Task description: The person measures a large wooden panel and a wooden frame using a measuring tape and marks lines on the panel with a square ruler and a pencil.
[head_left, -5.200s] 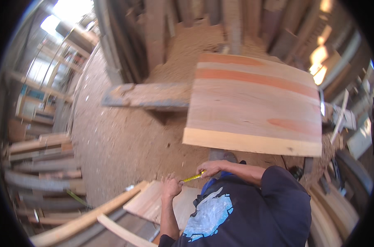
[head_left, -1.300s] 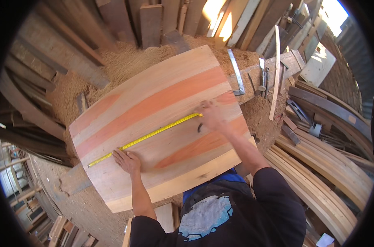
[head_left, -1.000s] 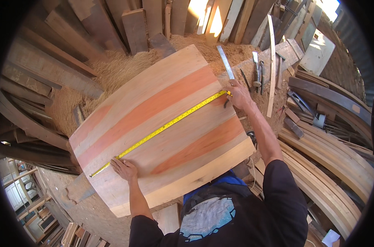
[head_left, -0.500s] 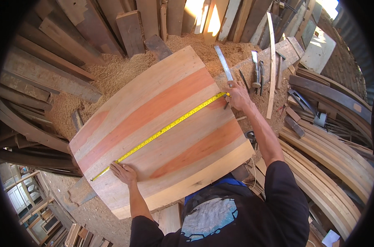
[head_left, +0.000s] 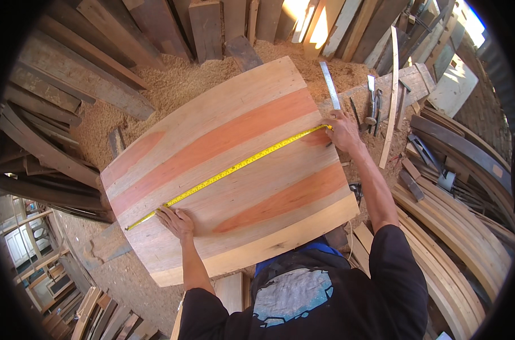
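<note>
A wide wooden panel (head_left: 252, 195) with reddish and pale stripes and curved long edges lies in front of me. Across it, on a slant, stretches the yellow blade of a tape measure (head_left: 240, 166). My left hand (head_left: 177, 222) rests on the panel near its left end, fingers stretched out and fingertips against the blade. At the panel's right edge, my right hand (head_left: 345, 131) is closed on the tape measure's other end. A short dark stub shows below those fingers; its kind is unclear. Just beyond this hand lies a steel ruler (head_left: 329, 85).
On a plank to the right are a chisel (head_left: 371, 90), pliers (head_left: 378, 110), a hammer (head_left: 402, 102) and a thin wood strip (head_left: 391, 96). A hand plane (head_left: 430, 156) sits farther right. Curved timbers (head_left: 461, 226), upright boards (head_left: 206, 28) and wood shavings (head_left: 181, 82) surround the panel.
The whole view has shifted a little, with the panel, tools and hands appearing farther right. Both hands keep their places along the tape measure.
</note>
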`<state>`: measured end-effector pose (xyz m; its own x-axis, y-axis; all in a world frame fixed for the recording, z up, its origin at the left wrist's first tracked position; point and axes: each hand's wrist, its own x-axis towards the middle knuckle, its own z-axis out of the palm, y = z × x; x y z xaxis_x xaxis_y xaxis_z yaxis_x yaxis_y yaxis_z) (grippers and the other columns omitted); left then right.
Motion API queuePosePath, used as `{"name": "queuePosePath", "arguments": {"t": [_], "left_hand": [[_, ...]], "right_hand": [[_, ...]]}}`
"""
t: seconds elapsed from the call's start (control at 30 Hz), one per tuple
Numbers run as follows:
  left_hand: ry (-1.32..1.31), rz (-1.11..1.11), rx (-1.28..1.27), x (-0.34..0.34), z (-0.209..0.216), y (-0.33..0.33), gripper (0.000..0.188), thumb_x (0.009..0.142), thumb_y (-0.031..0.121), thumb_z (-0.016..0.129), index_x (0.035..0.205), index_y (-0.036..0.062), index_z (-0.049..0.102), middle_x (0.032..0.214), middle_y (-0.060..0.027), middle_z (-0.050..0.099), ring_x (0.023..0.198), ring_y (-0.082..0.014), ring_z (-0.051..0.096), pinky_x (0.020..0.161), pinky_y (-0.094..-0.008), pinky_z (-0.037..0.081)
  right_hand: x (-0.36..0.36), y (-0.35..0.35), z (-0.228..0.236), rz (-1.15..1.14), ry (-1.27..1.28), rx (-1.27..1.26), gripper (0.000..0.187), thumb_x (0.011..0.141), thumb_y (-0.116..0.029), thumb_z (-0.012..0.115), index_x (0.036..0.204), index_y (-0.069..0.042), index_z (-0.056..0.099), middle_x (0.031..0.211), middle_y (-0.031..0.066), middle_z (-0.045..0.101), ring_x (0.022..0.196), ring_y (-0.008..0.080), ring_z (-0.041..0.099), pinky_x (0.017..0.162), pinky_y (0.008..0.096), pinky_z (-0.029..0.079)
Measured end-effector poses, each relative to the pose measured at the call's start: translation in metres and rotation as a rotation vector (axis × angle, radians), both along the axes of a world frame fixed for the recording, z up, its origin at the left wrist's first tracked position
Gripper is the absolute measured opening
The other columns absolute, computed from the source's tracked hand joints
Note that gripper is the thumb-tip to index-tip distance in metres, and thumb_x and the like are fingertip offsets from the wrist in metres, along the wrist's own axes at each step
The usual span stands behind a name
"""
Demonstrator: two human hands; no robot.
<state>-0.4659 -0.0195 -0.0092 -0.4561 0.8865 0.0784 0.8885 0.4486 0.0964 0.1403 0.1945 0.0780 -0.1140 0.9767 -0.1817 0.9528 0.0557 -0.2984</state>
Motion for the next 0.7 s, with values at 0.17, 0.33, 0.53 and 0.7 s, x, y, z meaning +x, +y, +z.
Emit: {"name": "queuePosePath", "arguments": {"t": [0.17, 0.33, 0.53, 0.7], "left_hand": [[-0.016, 0.003, 0.022, 0.007, 0.001, 0.001, 0.070, 0.102, 0.032, 0.042, 0.159, -0.0066, 0.027, 0.164, -0.0370, 0.018, 0.154, -0.0512, 0.015, 0.127, -0.0552, 0.011], [-0.122, 0.116, -0.126, 0.008, -0.003, -0.004, 0.071, 0.098, 0.030, 0.041, 0.156, -0.0093, 0.031, 0.164, -0.0331, 0.025, 0.155, -0.0478, 0.016, 0.128, -0.0543, 0.008], [-0.055, 0.080, 0.020, 0.002, 0.012, 0.004, 0.077, 0.095, 0.035, 0.046, 0.160, -0.0015, 0.027, 0.165, -0.0337, 0.019, 0.155, -0.0492, 0.014, 0.126, -0.0593, 0.008], [-0.046, 0.123, -0.030, 0.009, 0.009, 0.007, 0.078, 0.096, 0.036, 0.046, 0.161, -0.0020, 0.025, 0.166, -0.0331, 0.016, 0.156, -0.0481, 0.013, 0.126, -0.0604, 0.007]], "right_hand": [[0.000, 0.004, 0.001, -0.001, -0.045, -0.024, 0.036, 0.084, -0.015, 0.076, 0.119, -0.021, 0.076, 0.140, 0.0138, 0.058, 0.130, 0.0368, 0.055, 0.106, 0.0481, 0.048], [0.004, 0.010, -0.024, 0.038, 0.053, 0.048, 0.031, 0.085, -0.022, 0.075, 0.115, -0.013, 0.077, 0.128, 0.0168, 0.065, 0.126, 0.0382, 0.057, 0.107, 0.0474, 0.048], [0.000, 0.008, -0.018, 0.034, 0.008, -0.036, 0.040, 0.080, -0.005, 0.074, 0.120, -0.011, 0.073, 0.136, 0.0192, 0.060, 0.124, 0.0413, 0.057, 0.105, 0.0475, 0.047], [0.001, 0.009, -0.019, 0.088, -0.049, 0.068, 0.039, 0.080, -0.003, 0.075, 0.118, -0.010, 0.074, 0.132, 0.0199, 0.061, 0.121, 0.0405, 0.059, 0.102, 0.0473, 0.049]]}}
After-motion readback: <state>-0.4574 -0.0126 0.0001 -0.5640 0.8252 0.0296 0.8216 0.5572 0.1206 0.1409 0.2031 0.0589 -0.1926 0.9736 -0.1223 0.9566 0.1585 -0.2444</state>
